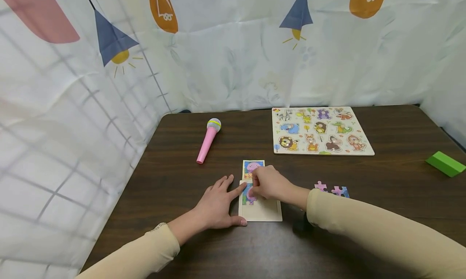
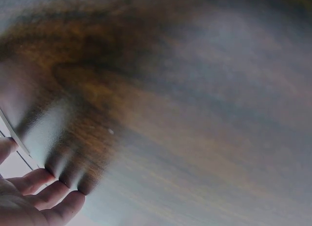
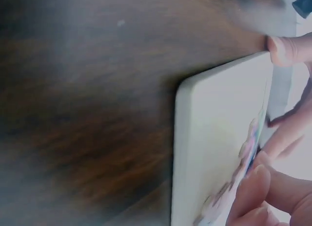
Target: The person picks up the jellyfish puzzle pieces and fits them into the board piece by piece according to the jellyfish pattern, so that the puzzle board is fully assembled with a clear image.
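Observation:
A pale jigsaw tray lies on the dark table, with joined pink and blue puzzle pieces in its upper left part. My right hand bends over them, thumb and fingertips pinching at a puzzle piece there; the hand covers much of that piece. With fingers spread, my left hand rests along the tray's left side, index fingertip at the upper corner and thumb at the lower one. Just beyond the tray is a small picture card, partly covered by the right hand.
Loose puzzle pieces lie beside the right sleeve, which partly hides them. Farther back are a pink toy microphone and an animal puzzle board. A green block sits at the right edge. A printed curtain hangs behind the table.

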Action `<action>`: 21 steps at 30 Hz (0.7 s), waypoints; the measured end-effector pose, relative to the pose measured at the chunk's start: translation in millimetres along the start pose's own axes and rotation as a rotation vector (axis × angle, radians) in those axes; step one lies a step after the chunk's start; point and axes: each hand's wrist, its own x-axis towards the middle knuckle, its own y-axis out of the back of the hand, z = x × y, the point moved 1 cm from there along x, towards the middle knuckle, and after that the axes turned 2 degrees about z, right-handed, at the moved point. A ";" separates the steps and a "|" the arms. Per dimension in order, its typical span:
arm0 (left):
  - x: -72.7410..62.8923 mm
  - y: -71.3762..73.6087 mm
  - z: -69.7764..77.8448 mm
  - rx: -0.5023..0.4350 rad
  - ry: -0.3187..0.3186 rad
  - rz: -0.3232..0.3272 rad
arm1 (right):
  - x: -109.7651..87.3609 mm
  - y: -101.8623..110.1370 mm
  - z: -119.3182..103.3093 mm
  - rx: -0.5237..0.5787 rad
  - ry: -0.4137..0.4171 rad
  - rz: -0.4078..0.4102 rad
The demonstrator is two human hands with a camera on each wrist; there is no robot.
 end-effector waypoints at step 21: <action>1.5 -0.4 0.0 -0.003 -0.001 -0.002 | -16.1 29.0 33.5 0.062 0.083 0.026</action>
